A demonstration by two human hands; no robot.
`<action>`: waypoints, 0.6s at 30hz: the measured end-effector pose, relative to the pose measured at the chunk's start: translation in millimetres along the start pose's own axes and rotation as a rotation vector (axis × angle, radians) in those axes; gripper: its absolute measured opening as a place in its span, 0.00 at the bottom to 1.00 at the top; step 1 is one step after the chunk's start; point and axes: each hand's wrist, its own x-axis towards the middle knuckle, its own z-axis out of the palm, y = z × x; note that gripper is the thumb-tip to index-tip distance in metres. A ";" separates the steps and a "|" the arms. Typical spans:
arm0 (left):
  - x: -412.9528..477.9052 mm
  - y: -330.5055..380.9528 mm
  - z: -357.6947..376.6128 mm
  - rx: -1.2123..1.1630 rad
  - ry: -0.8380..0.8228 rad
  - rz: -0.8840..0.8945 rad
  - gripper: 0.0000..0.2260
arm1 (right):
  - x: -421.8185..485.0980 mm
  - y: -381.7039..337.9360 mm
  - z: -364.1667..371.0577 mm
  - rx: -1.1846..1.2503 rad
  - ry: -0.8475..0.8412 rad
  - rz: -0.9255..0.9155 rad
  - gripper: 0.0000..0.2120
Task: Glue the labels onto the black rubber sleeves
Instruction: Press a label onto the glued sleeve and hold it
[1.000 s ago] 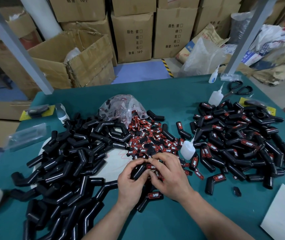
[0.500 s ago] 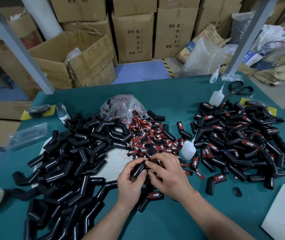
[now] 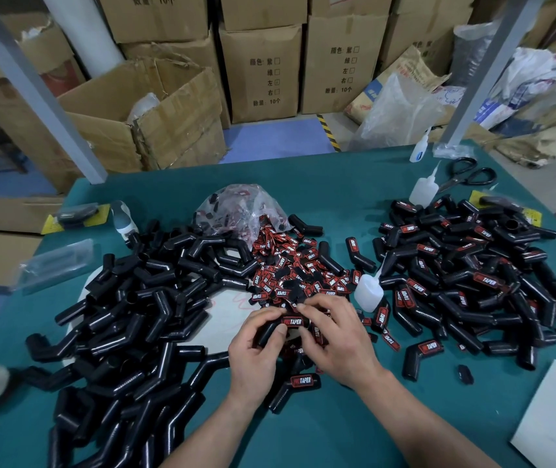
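Observation:
My left hand (image 3: 255, 346) grips a bent black rubber sleeve (image 3: 268, 331) near the table's middle. A red and black label (image 3: 292, 321) lies on the sleeve's upper end, and the fingers of my right hand (image 3: 332, 336) pinch that end around the label. Behind my hands lies a heap of loose labels (image 3: 298, 268). Unlabelled sleeves (image 3: 141, 309) are piled to the left. Labelled sleeves (image 3: 472, 275) are piled to the right. A small glue bottle (image 3: 368, 292) stands just right of the label heap.
A plastic bag (image 3: 239, 211) with more labels sits behind the heap. Another glue bottle (image 3: 422, 190) and black scissors (image 3: 469, 173) lie at the back right. A white sheet (image 3: 553, 423) lies at the front right. Cardboard boxes (image 3: 263, 69) stand beyond the green table (image 3: 337, 444).
The label now shows face-up on the sleeve between my fingers. My right fingers have shifted slightly along the sleeve's end. Both hands stay in the same spot.

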 end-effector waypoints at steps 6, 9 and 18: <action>1.0 -1.0 -1.8 0.059 -0.014 0.099 0.09 | -2.0 -3.0 1.1 0.101 -0.068 0.037 0.12; 1.9 -0.2 -1.1 0.083 -0.041 0.139 0.10 | -3.0 -2.6 0.4 0.197 -0.081 0.050 0.11; 2.4 -3.7 -0.5 0.193 -0.111 0.162 0.08 | -5.3 -1.7 -0.6 0.289 -0.047 0.120 0.15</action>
